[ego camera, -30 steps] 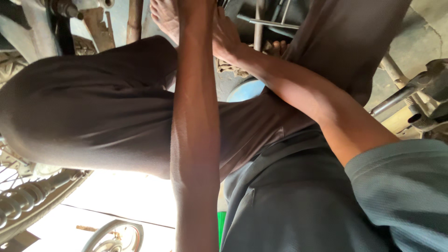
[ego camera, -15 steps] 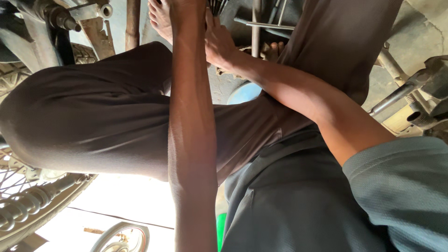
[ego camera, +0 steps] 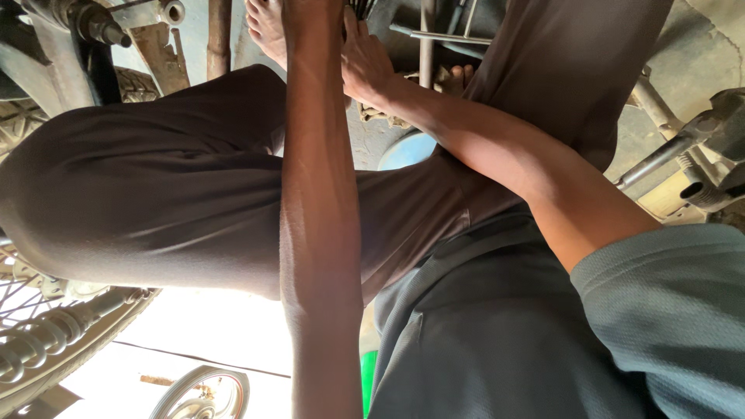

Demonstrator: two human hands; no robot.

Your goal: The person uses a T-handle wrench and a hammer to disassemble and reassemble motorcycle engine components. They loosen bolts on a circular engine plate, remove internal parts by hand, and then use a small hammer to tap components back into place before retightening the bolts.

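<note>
Both forearms reached to the frame's top centre. The left hand [ego camera: 310,12] ran off the top edge, grip impossible to tell. The right hand [ego camera: 365,62] lay half hidden behind the left forearm, pressed near thin grey metal rods [ego camera: 434,35]; its grip was unclear. Brown trousered knees [ego camera: 155,186] crowded both sides.

1. The dark grey-brown trousers [ego camera: 155,194] over the bent knees are matt woven cloth, smooth, with soft folds.
2. The grey-blue short sleeve [ego camera: 667,310] is a knitted cloth with a fine, pitted texture.
3. The thin grey metal rods [ego camera: 434,35] by the right hand [ego camera: 369,66] look dull and worn.
4. The spoked wheel with its coiled metal spring [ego camera: 39,349] shows greyish, slightly shiny metal, dusty in places.
5. The grey metal tube and fittings [ego camera: 683,151] have a dull sheen.
6. The pale concrete floor [ego camera: 698,54] looks rough and stained.
7. The rounded blue piece [ego camera: 407,151] looks smooth.
</note>
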